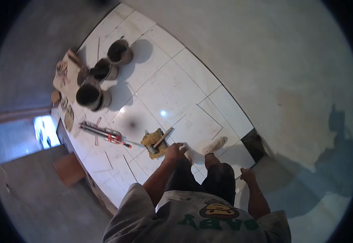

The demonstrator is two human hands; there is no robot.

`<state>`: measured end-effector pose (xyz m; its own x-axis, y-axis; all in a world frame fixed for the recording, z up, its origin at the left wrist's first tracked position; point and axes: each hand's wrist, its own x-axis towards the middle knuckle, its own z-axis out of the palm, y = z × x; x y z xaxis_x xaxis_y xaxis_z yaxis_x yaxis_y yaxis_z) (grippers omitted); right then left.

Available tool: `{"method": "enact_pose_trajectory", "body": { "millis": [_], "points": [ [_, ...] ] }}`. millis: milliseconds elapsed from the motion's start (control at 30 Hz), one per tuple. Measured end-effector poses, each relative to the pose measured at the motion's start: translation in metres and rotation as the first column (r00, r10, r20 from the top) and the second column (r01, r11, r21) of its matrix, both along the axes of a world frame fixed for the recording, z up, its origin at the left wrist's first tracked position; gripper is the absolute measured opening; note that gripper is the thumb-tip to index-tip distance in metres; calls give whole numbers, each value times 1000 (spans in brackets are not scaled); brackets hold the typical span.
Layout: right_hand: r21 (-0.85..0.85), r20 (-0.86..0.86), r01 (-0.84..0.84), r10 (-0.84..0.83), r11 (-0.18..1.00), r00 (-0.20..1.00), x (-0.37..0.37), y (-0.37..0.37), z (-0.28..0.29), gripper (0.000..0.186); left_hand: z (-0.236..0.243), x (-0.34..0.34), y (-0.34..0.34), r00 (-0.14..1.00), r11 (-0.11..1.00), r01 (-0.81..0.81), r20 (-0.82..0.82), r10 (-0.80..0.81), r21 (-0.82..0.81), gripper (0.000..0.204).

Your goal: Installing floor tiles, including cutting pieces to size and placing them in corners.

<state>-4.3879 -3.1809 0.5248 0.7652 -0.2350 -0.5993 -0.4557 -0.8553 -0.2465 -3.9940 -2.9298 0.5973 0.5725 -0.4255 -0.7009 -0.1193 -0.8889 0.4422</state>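
Observation:
My left hand is in front of my left thigh, fingers loosely bent and a little apart, with nothing visible in it. Just beyond it, a mallet with a pale wooden handle lies across a crumpled yellow-brown cloth or sponge on the white tiled floor. Out to the right of my right knee hangs my right hand, beside the floor's edge. Its fingers are small and partly turned away, so I cannot make out whether they hold anything.
A manual tile cutter with red parts lies left of the cloth. Several dark buckets stand at the far left, near dusty bags. A dark square gap breaks the tiling by the right wall. A brown board lies lower left.

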Motion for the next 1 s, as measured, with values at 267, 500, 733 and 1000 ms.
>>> {"method": "enact_pose_trajectory", "body": {
  "millis": [267, 500, 733, 1000],
  "points": [
    [174, -337, 597, -522, 783, 783, 99, 7, 53, 48, -29, -72, 172, 929, 927, -368, -17, 370, 75, 49],
    [210, -235, 404, -355, 890, 905, 197, 50, 63, 45, -23, -140, 314, 719, 719, -694, 89, 689, 42, 49],
    [88, -176, -95, 109, 992, 978, 277, 59, 82, 41, -7, -204, 352, 378, 368, -923, 81, 922, 108, 51],
    [181, -90, -49, 66, 982, 994, 397, 21, 100, 40, 28, -252, 307, -7, -20, -999, 243, 970, 50, 50]
  ]
}}
